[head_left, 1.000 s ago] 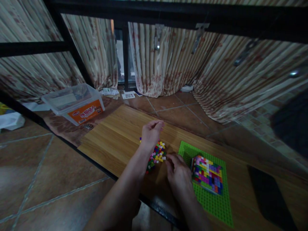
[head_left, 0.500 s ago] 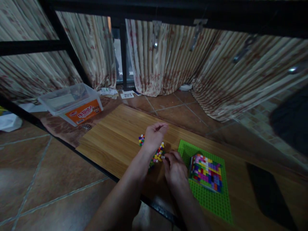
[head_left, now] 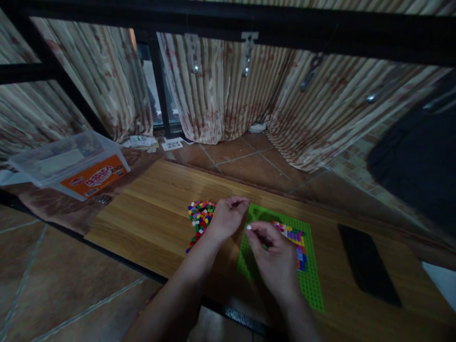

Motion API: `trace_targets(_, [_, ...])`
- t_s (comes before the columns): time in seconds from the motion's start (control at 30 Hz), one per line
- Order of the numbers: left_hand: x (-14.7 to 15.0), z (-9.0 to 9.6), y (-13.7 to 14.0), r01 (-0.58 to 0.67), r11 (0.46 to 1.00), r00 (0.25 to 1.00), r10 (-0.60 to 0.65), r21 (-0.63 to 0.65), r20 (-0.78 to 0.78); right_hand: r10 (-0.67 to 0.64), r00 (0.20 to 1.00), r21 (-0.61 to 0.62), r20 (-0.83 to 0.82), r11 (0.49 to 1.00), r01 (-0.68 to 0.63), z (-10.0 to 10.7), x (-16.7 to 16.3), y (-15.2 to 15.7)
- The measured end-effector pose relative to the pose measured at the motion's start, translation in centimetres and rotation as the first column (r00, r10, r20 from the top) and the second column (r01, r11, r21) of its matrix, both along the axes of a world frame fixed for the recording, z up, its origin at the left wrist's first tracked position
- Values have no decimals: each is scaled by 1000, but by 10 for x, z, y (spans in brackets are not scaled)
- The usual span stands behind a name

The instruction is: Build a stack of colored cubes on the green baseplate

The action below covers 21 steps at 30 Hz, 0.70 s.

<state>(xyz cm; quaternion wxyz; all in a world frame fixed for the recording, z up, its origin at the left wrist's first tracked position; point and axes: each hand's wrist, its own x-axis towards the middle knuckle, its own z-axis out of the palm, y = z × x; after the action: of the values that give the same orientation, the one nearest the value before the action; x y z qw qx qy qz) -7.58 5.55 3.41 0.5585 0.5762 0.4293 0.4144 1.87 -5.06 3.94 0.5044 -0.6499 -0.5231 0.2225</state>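
Taking the green baseplate [head_left: 313,289] as our landmark, we see that our right hand [head_left: 276,259] has shifted over in the last half second: it was beside the loose bricks [head_left: 201,216], to the baseplate's left, and now it is above the baseplate's left part. Its thumb and forefinger are pinched together on a small white piece [head_left: 248,227], which shows at their tips. Our left hand [head_left: 228,218] has come nearer as well, its fingertips now close to the baseplate's far left corner. Its fingers are curled in towards the thumb, but we cannot tell whether they hold anything.

We judge that picking out has given way to carrying, since the white piece is over the baseplate yet apart from the multicoloured brick block [head_left: 301,247]. That block sits on the baseplate, partly hidden behind our right hand. More of the loose bricks show now; they lie on the wooden surface [head_left: 142,209], well apart from the baseplate's left edge. The black slab [head_left: 368,263] lies to the baseplate's right.
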Motion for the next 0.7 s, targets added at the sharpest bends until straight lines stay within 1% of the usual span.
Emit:
trace_targets(0.1, [12, -8, -9, 101, 995, 995, -101, 9, -24, -139, 987, -21, -75, 990, 138, 0, 26, -4])
trace_targets(0.17, [20, -13, -14, 132, 991, 990, -131, 27, -46, -229, 965, -20, -131, 973, 228, 0, 45, -7])
trace_targets(0.23, [26, -16, -19, 153, 987, 986, -149, 52, -76, -299, 949, -21, -103, 954, 299, 0, 60, -10])
trace_targets(0.27, [28, -18, -22, 165, 984, 983, -160, 63, -87, -314, 948, -20, -62, 950, 313, 0, 66, -12])
trace_targets(0.37, [32, -20, -28, 210, 975, 975, -202, 80, -97, -293, 953, -17, 78, 955, 295, 2, 74, -16])
trace_targets(0.53, [35, -20, -33, 229, 969, 966, -215, 89, -147, -178, 958, 24, 225, 984, 177, 5, 71, -14])
trace_targets(0.6, [36, -20, -34, 233, 969, 963, -218, 83, -156, -180, 943, 63, 279, 984, 169, 3, 71, -12])
trace_targets(0.7, [37, -19, -34, 237, 968, 963, -224, 81, -148, -236, 916, 112, 324, 971, 210, -1, 73, -8])
